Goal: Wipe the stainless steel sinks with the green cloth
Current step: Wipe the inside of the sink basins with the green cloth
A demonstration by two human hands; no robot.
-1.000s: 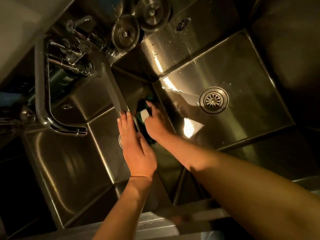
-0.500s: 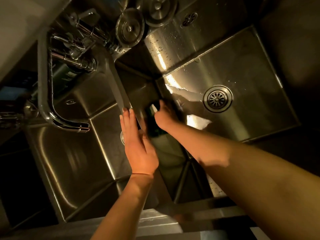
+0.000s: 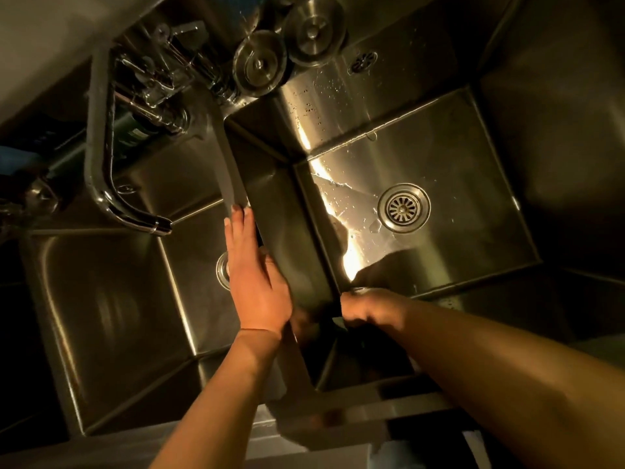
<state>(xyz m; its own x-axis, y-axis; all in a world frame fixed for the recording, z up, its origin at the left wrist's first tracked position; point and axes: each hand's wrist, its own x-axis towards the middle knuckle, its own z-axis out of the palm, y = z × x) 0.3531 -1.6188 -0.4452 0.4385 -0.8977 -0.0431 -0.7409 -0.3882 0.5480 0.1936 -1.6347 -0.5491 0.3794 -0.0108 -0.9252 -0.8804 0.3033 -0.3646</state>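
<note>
Wiping low in the right basin's near-left corner, braced on the divider.

The left hand (image 3: 257, 282) lies flat and released along the divider (image 3: 233, 184) between the basins. The right hand (image 3: 368, 308) is curled in the corner of the right basin (image 3: 456, 157); the green cloth presumably sits under it, but blur and shadow hide it, so its grip is unclear. Brushed steel, smooth, square-walled, beaded with water near the round slotted drain (image 3: 403, 207). Risk, as I judge it: the palm sliding on wet metal.
</note>
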